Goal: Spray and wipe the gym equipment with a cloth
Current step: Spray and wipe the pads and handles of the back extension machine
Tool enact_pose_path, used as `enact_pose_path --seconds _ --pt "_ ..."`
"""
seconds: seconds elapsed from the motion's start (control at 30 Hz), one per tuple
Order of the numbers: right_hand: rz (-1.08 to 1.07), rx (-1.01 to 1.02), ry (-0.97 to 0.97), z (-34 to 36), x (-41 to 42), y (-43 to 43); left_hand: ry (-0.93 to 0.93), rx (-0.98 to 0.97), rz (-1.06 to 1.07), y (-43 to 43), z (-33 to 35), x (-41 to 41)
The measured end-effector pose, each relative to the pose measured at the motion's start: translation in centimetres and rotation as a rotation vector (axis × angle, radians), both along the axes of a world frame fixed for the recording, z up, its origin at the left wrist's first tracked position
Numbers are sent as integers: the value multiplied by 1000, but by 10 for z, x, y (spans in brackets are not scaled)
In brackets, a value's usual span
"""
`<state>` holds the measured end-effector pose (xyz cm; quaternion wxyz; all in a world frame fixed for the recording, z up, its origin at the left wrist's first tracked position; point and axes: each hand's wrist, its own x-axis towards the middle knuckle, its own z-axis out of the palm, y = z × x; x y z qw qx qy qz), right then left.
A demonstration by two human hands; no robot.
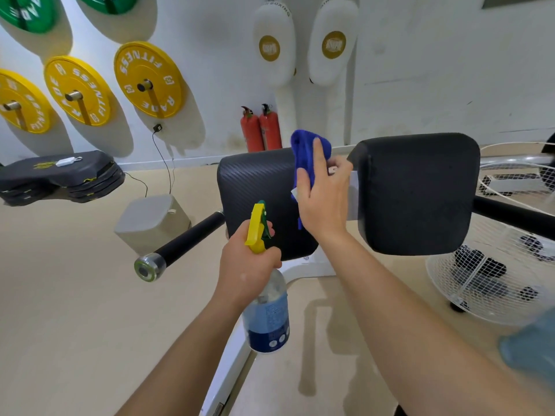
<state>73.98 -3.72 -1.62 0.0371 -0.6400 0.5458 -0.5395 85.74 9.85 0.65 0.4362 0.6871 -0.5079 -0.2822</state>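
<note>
- My left hand's (249, 265) fingers are clenched round the clear, yellow-triggered plastic spray bottle (267, 313).
- My right hand's (324, 199) fingers grasp the bunched blue cloth (306, 154), pressing it against the left black padded cushion's (255, 187) right edge.

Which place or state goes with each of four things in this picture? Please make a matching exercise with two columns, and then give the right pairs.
Things:
1. spray bottle
2. blue cloth
3. yellow weight plates
4. red fire extinguishers

Places or states:
a. standing on the floor by the wall
b. gripped by the left hand
c. mounted on the wall
d. held by the right hand at the edge of a black pad

Right pairs: 1-b, 2-d, 3-c, 4-a.
</note>
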Motion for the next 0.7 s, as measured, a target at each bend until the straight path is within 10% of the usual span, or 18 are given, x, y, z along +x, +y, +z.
enact_pose_path --seconds 0.33,0.7 --pt "144 408 -118 -108 -13 85 39 21 7 -1 -17 -9" --pt "-8 22 152 -28 -11 25 -7 22 -49 3 -31 -11"
